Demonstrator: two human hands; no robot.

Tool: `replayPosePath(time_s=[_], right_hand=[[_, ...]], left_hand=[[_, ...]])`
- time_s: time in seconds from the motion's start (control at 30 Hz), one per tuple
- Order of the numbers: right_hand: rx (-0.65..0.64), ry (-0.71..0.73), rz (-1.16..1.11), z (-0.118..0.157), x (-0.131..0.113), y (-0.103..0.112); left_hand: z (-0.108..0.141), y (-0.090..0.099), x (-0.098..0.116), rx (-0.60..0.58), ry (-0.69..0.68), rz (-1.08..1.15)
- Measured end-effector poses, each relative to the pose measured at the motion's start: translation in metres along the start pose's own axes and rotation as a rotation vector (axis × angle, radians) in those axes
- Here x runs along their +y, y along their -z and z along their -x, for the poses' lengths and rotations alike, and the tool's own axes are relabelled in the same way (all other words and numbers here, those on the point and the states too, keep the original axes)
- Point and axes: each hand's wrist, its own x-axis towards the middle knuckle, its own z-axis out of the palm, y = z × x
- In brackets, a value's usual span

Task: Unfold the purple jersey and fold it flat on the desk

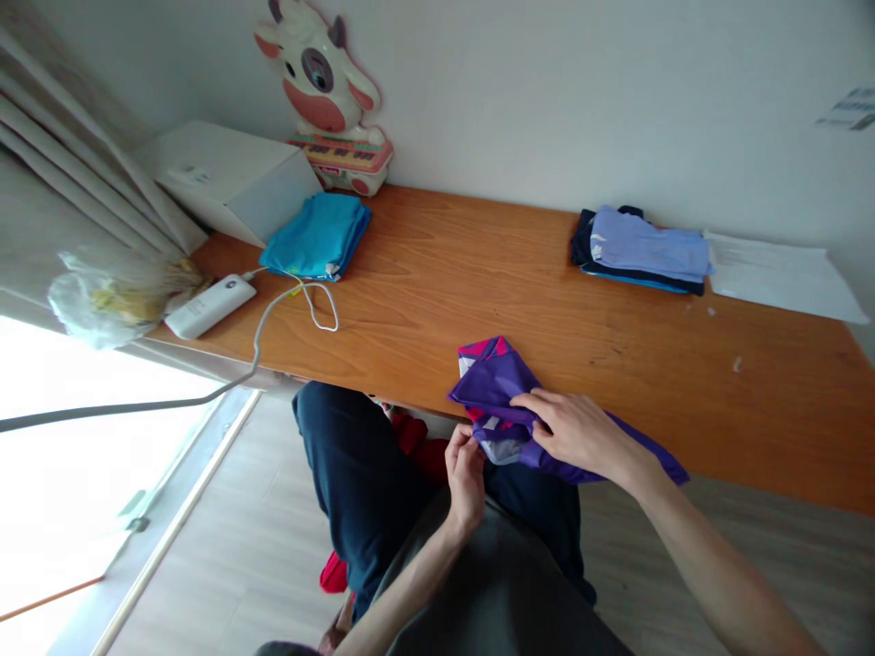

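Observation:
A purple garment (pixel 502 383) with pink and white patches lies crumpled over the table's front edge, part of it hanging above my lap. My left hand (pixel 466 465) pinches its lower left edge between thumb and fingertips. On the upper side, my right hand (pixel 574 430) has its fingers bent and closed on a fold of the cloth. A purple length of the garment stretches out to the right beneath my right wrist. What kind of clothing it is cannot be made out.
Folded blue clothes (pixel 318 237) lie beside a white box (pixel 232 178) and a cow-shaped toy keyboard (pixel 338 109). At left are a white power bank (pixel 211 306), its cable and a plastic bag (pixel 113 296). Another folded stack (pixel 646 246) and a white sheet (pixel 779 269) are at back right.

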Motion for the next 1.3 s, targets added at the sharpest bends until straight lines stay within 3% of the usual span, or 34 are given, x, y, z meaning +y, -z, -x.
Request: replayPosePath(time_s=[0.13, 0.23, 0.33, 0.53, 0.8, 1.17, 1.3], right_hand=[[0.115, 0.313, -0.123, 0.003, -0.019, 0.001], [0.095, 0.497, -0.212, -0.007, -0.028, -0.002], [0.062, 0.491, -0.222, -0.016, -0.027, -0.002], [-0.019, 0.511, -0.109, -0.02, -0.029, 0.008], [0.001, 0.612, -0.051, -0.018, -0.034, 0.023], [-0.068, 0.582, -0.136, -0.006, -0.041, 0.049], [-0.025, 0.541, -0.17, -0.008, -0.043, 0.072]], left_hand=[[-0.003, 0.01, -0.001, -0.142, -0.044, -0.132], [-0.006, 0.023, 0.002, -0.143, -0.091, -0.278], [-0.007, 0.027, 0.017, -0.181, -0.017, -0.332], [-0.002, 0.015, 0.044, -0.339, 0.089, -0.317], [0.003, 0.005, 0.048, -0.391, 0.151, -0.271], [0.007, -0.006, 0.058, -0.429, 0.172, -0.299], [0.008, -0.009, 0.052, -0.587, 0.231, -0.298]])
